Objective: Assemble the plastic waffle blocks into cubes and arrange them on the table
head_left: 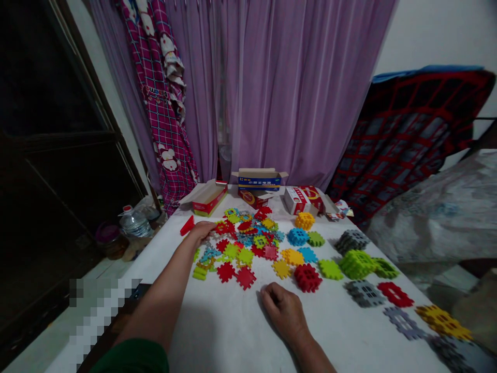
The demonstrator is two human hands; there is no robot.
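Note:
My left hand (pixel 202 231) reaches to the left edge of a loose pile of colourful plastic pieces (pixel 248 228); its fingertips are too small and dim to make out. Close by it lies a red piece (pixel 187 226). My right hand (pixel 282 308) rests on the white table with curled fingers and nothing visible in them. Just beyond it are a red stack (pixel 307 277) and a flat red piece (pixel 246 278). Further right stand sorted stacks: yellow (pixel 305 221), blue (pixel 298 237), green (pixel 357 264) and grey (pixel 365 293).
Open cardboard boxes stand at the table's far end: a red and green one (pixel 209 199), a blue one (pixel 259 182) and a red and white one (pixel 303 200). A water bottle (pixel 135 223) is on the left, off the table. Purple curtains (pixel 295 88) hang behind.

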